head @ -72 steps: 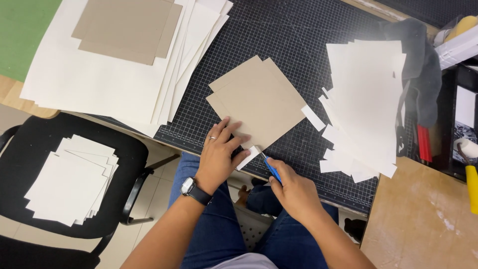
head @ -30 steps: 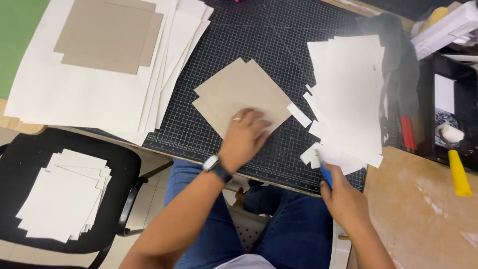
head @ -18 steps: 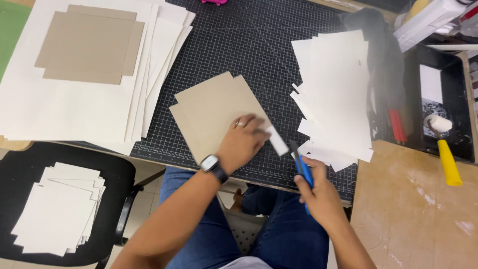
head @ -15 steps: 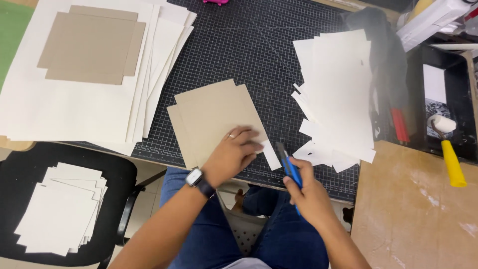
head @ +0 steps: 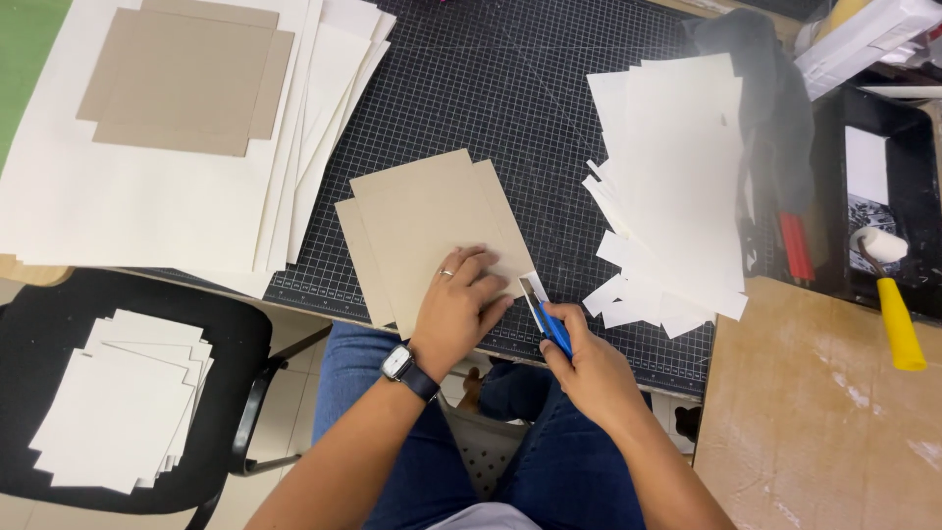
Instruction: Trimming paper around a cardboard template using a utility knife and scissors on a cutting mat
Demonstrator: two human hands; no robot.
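Two stacked brown cardboard sheets (head: 417,221) lie on the black gridded cutting mat (head: 510,88). My left hand (head: 459,306), with a ring and a wristwatch, presses flat on their near right corner. My right hand (head: 589,368) grips a blue-handled utility knife (head: 549,319) whose blade tip sits at the cardboard's lower right corner, next to a small white paper strip (head: 535,287).
A loose stack of white paper sheets (head: 677,186) lies right of the cardboard. Large cream sheets (head: 147,216) topped by brown cardboard (head: 182,79) lie at left. A black chair (head: 226,324) holds more white sheets (head: 123,397). A yellow-handled roller (head: 888,294) rests at right beside a wooden board (head: 814,412).
The cardboard has been turned and pulled toward me. My right hand swung out to the white stack, then came back with the knife to the cardboard's right corner. My left hand stays pressed down.
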